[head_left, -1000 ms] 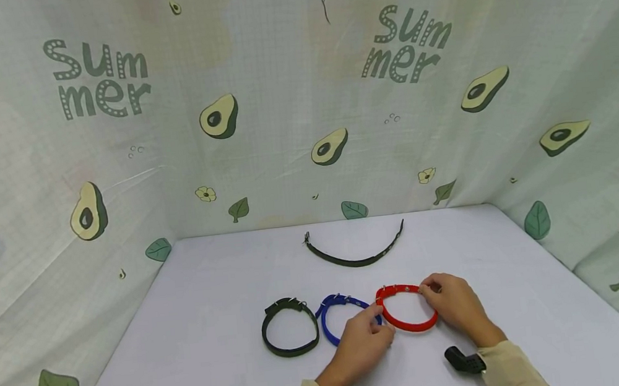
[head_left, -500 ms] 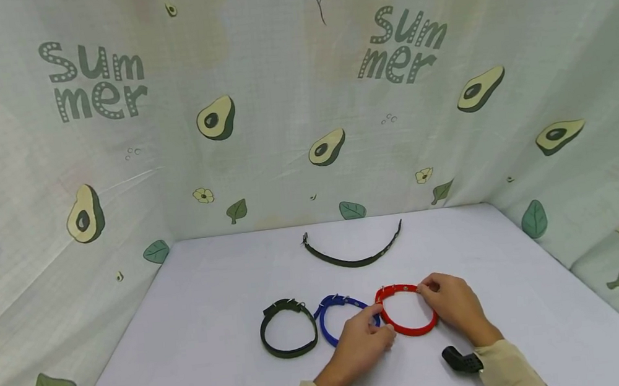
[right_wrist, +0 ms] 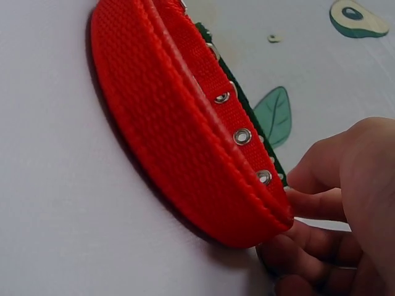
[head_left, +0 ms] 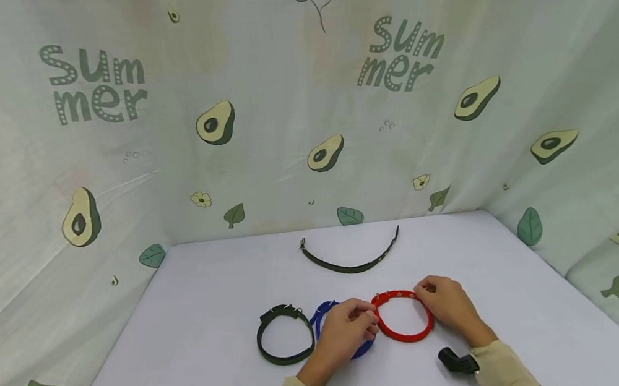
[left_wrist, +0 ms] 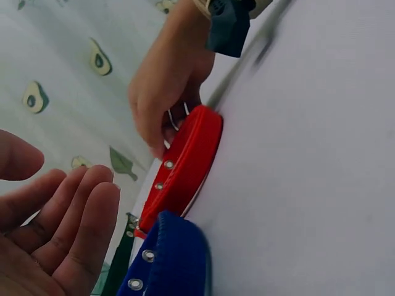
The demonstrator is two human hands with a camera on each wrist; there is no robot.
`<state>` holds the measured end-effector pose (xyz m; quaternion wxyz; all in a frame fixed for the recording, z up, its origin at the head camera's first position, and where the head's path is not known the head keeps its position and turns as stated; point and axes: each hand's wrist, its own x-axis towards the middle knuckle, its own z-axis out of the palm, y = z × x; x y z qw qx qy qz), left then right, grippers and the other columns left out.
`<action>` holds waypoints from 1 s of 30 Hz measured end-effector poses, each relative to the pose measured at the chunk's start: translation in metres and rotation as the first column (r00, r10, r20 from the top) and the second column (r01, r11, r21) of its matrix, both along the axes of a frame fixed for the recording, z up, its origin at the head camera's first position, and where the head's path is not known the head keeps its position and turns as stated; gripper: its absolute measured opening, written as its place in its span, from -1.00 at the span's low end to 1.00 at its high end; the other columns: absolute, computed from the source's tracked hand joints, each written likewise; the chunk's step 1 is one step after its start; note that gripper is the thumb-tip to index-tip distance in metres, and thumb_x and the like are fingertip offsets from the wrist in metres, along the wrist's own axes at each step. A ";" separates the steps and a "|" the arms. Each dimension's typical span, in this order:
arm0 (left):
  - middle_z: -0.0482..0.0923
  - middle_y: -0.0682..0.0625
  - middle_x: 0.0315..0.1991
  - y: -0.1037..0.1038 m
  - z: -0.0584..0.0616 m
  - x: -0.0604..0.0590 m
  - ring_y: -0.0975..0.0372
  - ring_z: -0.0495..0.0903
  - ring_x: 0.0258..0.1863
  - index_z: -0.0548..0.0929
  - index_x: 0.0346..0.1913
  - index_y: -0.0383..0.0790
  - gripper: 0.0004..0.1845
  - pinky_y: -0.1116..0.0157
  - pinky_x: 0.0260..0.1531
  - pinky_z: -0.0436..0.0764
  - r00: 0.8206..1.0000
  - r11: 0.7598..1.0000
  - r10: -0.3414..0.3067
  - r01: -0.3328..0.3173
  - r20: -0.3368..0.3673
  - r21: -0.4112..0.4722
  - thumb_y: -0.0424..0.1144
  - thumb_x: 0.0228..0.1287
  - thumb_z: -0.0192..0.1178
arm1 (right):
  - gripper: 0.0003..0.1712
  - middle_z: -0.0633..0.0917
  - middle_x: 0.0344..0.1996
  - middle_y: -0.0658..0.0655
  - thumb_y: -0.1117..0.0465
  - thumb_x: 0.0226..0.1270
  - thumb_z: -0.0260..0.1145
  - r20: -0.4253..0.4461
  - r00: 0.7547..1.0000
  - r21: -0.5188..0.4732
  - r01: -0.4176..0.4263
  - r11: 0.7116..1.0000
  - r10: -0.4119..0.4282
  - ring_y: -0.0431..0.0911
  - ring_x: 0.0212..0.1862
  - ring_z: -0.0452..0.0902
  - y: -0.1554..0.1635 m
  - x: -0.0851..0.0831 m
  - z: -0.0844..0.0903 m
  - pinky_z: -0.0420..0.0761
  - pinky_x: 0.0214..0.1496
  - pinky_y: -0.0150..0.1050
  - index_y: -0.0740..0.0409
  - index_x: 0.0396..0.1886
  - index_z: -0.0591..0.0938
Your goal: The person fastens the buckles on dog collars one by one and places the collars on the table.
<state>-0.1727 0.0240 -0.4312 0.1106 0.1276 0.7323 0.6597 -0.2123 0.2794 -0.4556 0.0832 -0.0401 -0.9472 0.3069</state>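
A red collar [head_left: 407, 337] with metal eyelets stands on its edge as a ring on the white table. My right hand [head_left: 449, 310] pinches its right side between thumb and fingers, which the right wrist view [right_wrist: 345, 209] shows close up. Just left of the red ring, my left hand [head_left: 339, 336] hovers over a blue collar [head_left: 363, 348], hiding much of it. In the left wrist view the left fingers [left_wrist: 92, 228] are loosely bent with nothing between them. A dark green collar [head_left: 288, 360], buckled into a ring, sits left of the blue one.
Farther back on the white table [head_left: 202, 303] lies an unfastened dark green collar [head_left: 353, 269], curved like a bow. A printed cloth [head_left: 267, 97] hangs behind and at both sides. Black wrist devices [head_left: 457, 361] show beside the sleeves.
My left hand has let go of the red collar's left side and drawn back a little to the left, over the blue collar. The right hand stays at the red collar.
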 end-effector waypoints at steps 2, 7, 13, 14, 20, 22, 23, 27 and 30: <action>0.68 -0.06 -0.31 -0.005 0.003 -0.005 0.23 0.67 -0.35 0.67 -0.04 -0.32 -0.80 0.31 -0.33 0.69 1.000 1.000 -0.003 0.003 -0.013 -0.009 -0.27 0.45 0.17 | -0.79 0.62 -0.50 0.00 0.15 0.36 0.27 0.014 1.000 -0.003 -0.006 1.000 0.006 -0.09 -0.38 0.47 0.000 -0.002 0.001 0.45 -0.35 -0.20 0.16 -0.24 0.74; 0.69 -0.07 -0.29 -0.020 0.008 -0.023 0.22 0.66 -0.35 0.66 -0.03 -0.33 -0.79 0.28 -0.32 0.68 0.998 0.997 0.011 -0.015 -0.063 -0.070 -0.26 0.46 0.15 | -0.74 0.61 -0.49 0.02 0.14 0.38 0.24 0.059 0.998 -0.006 -0.011 1.000 0.011 -0.07 -0.37 0.47 0.003 -0.009 0.005 0.44 -0.36 -0.19 0.24 -0.19 0.73; 0.69 -0.03 -0.32 -0.037 0.012 -0.045 0.21 0.67 -0.36 0.67 -0.03 -0.33 -0.79 0.26 -0.32 0.68 0.997 0.991 0.012 -0.022 -0.076 -0.131 -0.26 0.46 0.15 | -0.70 0.61 -0.49 0.05 0.14 0.41 0.20 0.110 0.994 -0.056 -0.011 0.998 0.017 -0.07 -0.40 0.47 0.008 -0.022 0.007 0.46 -0.39 -0.20 0.29 -0.14 0.71; 0.69 -0.03 -0.32 -0.040 0.013 -0.049 0.21 0.68 -0.36 0.67 -0.03 -0.34 -0.79 0.26 -0.32 0.68 0.997 0.991 0.013 -0.024 -0.078 -0.134 -0.26 0.46 0.15 | -0.70 0.61 -0.49 0.05 0.14 0.42 0.19 0.118 0.993 -0.069 -0.012 0.998 0.020 -0.07 -0.40 0.48 0.008 -0.024 0.007 0.46 -0.39 -0.20 0.29 -0.14 0.70; 0.70 -0.05 -0.33 -0.050 0.020 -0.070 0.20 0.68 -0.35 0.66 -0.02 -0.37 -0.75 0.25 -0.32 0.67 0.993 0.965 -0.005 -0.025 -0.114 -0.262 -0.24 0.46 0.15 | -0.69 0.62 -0.49 0.07 0.13 0.42 0.15 0.153 0.988 -0.149 -0.008 0.989 0.031 -0.06 -0.40 0.48 0.006 -0.043 0.013 0.45 -0.37 -0.21 0.27 -0.16 0.68; 0.69 -0.01 -0.35 -0.054 0.021 -0.075 0.21 0.67 -0.36 0.67 -0.05 -0.33 -0.76 0.25 -0.32 0.65 0.991 0.939 -0.012 -0.034 -0.133 -0.341 -0.22 0.46 0.15 | -0.71 0.62 -0.49 0.07 0.12 0.42 0.16 0.162 0.986 -0.168 -0.013 0.986 0.040 -0.07 -0.41 0.49 0.004 -0.049 0.014 0.46 -0.38 -0.22 0.26 -0.18 0.68; 0.68 0.02 -0.37 -0.056 0.021 -0.077 0.22 0.67 -0.37 0.68 -0.06 -0.31 -0.77 0.24 -0.33 0.63 0.990 0.924 -0.013 -0.042 -0.142 -0.380 -0.22 0.45 0.15 | -0.71 0.63 -0.49 0.07 0.12 0.42 0.17 0.165 0.985 -0.176 -0.017 0.984 0.047 -0.07 -0.41 0.50 0.003 -0.052 0.014 0.47 -0.38 -0.22 0.26 -0.19 0.68; 0.65 0.09 -0.40 -0.062 0.020 -0.084 0.25 0.64 -0.41 0.69 -0.10 -0.21 -0.81 0.24 -0.38 0.55 0.985 0.864 -0.016 -0.073 -0.172 -0.499 -0.20 0.44 0.14 | -0.70 0.64 -0.46 0.09 0.11 0.43 0.18 0.189 0.981 -0.203 -0.011 0.979 0.050 -0.07 -0.40 0.51 -0.001 -0.062 0.013 0.48 -0.36 -0.23 0.27 -0.16 0.68; 0.63 0.10 -0.42 -0.062 0.020 -0.088 0.25 0.60 -0.43 0.70 -0.12 -0.20 -0.81 0.23 -0.44 0.51 0.980 0.834 -0.022 -0.090 -0.196 -0.544 -0.18 0.43 0.15 | -0.68 0.64 -0.42 0.09 0.10 0.43 0.18 0.197 0.980 -0.231 0.008 0.973 0.039 -0.06 -0.37 0.51 -0.004 -0.067 0.013 0.47 -0.33 -0.24 0.28 -0.13 0.67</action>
